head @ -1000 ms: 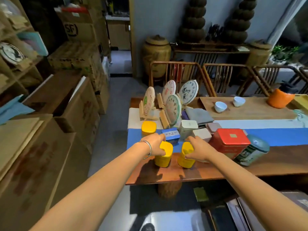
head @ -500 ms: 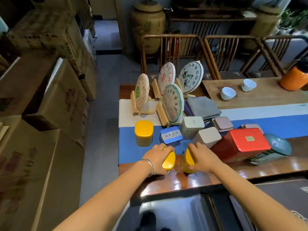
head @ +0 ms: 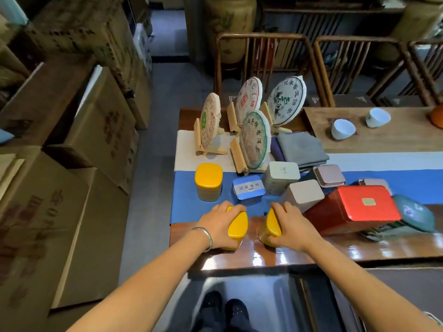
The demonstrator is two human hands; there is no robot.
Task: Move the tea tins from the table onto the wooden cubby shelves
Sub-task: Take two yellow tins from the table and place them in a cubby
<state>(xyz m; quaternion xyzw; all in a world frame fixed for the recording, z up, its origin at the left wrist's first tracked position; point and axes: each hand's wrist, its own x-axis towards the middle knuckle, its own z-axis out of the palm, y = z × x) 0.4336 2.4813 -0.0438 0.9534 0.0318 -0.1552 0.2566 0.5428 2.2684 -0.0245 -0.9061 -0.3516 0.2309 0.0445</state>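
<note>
Two yellow-lidded tea tins stand side by side near the front edge of the wooden table (head: 311,252). My left hand (head: 217,225) grips the left yellow tin (head: 237,226) from its left side. My right hand (head: 291,227) grips the right yellow tin (head: 270,227) from its right side. A third yellow tin (head: 208,182) stands behind on the blue runner. A small blue tin (head: 248,188), grey tins (head: 282,176), a pink-lidded tin (head: 328,175), a red tin (head: 354,207) and a teal-lidded tin (head: 413,215) sit further right. No shelf is in view.
Several round tea cakes (head: 255,140) lean on wooden stands at the back of the table, beside a folded grey cloth (head: 302,147) and two white cups (head: 342,129). Cardboard boxes (head: 84,144) line the left aisle. Wooden chairs (head: 261,58) stand behind the table.
The view has tilted downward and closer to the table. Both hands stay wrapped round the two yellow tins, which still stand on the table.
</note>
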